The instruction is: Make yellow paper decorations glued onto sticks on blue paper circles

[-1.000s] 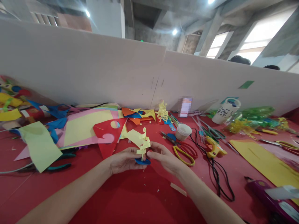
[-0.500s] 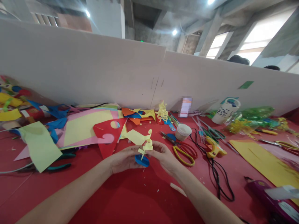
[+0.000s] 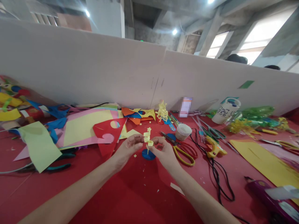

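Observation:
A small yellow paper figure (image 3: 148, 138) stands upright on a thin stem over a round blue base (image 3: 148, 154), which rests on the red table. From the left, my left hand (image 3: 131, 149) reaches to the figure, with thumb and fingers bent close to its curled strips; whether they pinch the paper is too small to tell. On the other side, my right hand (image 3: 163, 150) has its thumb and forefinger closed on the lower curl of the yellow figure.
Behind stands a similar yellow paper figure (image 3: 162, 112). Right of my hands are a white cup (image 3: 183, 132), yellow-handled scissors (image 3: 184, 158), a yellow glue gun (image 3: 215, 148) and a purple tool (image 3: 263, 193). Coloured paper (image 3: 86, 129) lies left. A white partition (image 3: 105, 68) closes the back.
The yellow figure has gone from tilted between my hands to upright, its blue base now resting on the table slightly to the right. My left hand has moved off the base, up beside the curls.

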The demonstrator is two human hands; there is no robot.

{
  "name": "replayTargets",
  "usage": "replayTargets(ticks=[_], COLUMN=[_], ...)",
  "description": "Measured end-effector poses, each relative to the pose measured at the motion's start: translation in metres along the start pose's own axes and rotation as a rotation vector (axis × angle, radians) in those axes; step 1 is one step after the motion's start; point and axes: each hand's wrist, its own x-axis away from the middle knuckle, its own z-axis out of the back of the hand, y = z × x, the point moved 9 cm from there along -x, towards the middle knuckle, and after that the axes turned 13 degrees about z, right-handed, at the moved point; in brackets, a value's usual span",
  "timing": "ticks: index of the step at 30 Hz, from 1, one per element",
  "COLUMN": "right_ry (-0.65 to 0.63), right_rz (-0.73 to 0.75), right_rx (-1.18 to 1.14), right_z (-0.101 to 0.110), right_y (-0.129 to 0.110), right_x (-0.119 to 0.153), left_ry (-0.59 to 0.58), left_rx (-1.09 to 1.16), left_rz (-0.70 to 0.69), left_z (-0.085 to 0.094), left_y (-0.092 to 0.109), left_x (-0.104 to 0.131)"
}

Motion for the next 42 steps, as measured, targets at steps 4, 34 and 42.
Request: replayTargets(ticks=[4, 34, 42], right_ry=[-0.008, -0.036, -0.028], right_rz=[0.077, 0.191, 0.163], right_rx=[0.137, 0.257, 0.235], right_z=[-0.001, -0.007, -0.005], right_y=[-0.012, -0.029, -0.024], right_x=[0.001, 0.004, 0.003], left_ry=[0.136, 0.257, 0.277], left_rx=[-0.083, -0.161, -0.091], left_rz=[-0.023, -0.010, -0.014], left_z=[0.001, -0.007, -0.003], left_y=[0.005, -0.005, -0.002], left_x=[0.004, 0.016, 0.015])
